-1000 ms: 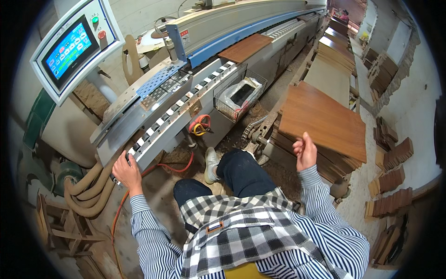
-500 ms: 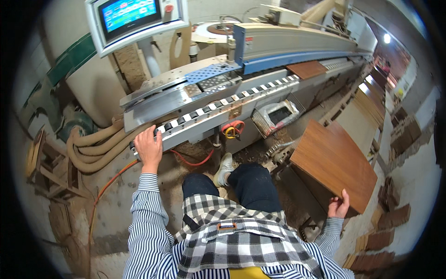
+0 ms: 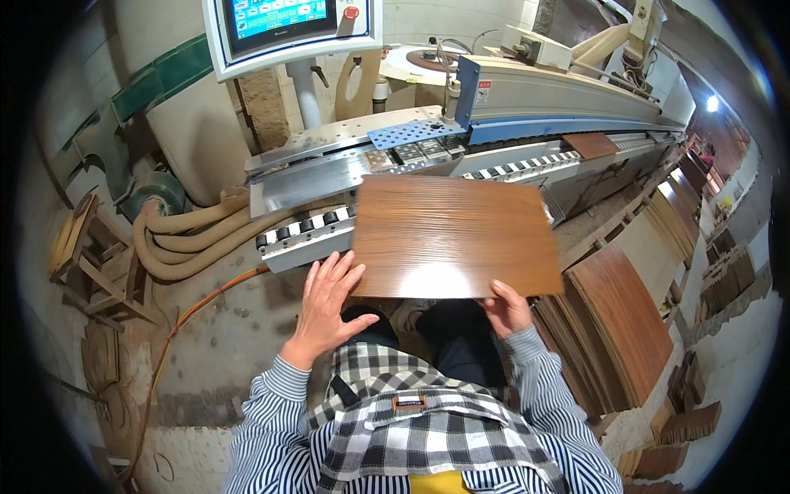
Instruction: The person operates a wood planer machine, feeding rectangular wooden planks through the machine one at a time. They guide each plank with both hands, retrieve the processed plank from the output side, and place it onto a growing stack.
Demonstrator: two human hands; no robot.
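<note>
A brown wood-grain panel (image 3: pixel 457 235) is held up in front of me, over the near side of the machine's roller rail. My right hand (image 3: pixel 508 309) grips its near edge toward the right corner, thumb on top and the other fingers mostly hidden underneath. My left hand (image 3: pixel 327 311) is open beside the panel's near left corner, fingers stretched and the tips at its left edge. The panel hides the middle of the roller rail (image 3: pixel 304 234). Another brown panel (image 3: pixel 589 146) lies farther along the machine, beside its blue-edged beam (image 3: pixel 568 123).
A stack of brown panels (image 3: pixel 621 321) stands at my right, with more boards (image 3: pixel 691 421) beyond. A control screen (image 3: pixel 284 23) rises at the back left. Thick hoses (image 3: pixel 185 239) and a wooden stool (image 3: pixel 103 267) are at left. An orange hose (image 3: pixel 202 317) crosses the floor.
My right hand has brought a panel from the stack at right to in front of the machine. My left hand has left the roller rail's end and come to the panel's left edge.
</note>
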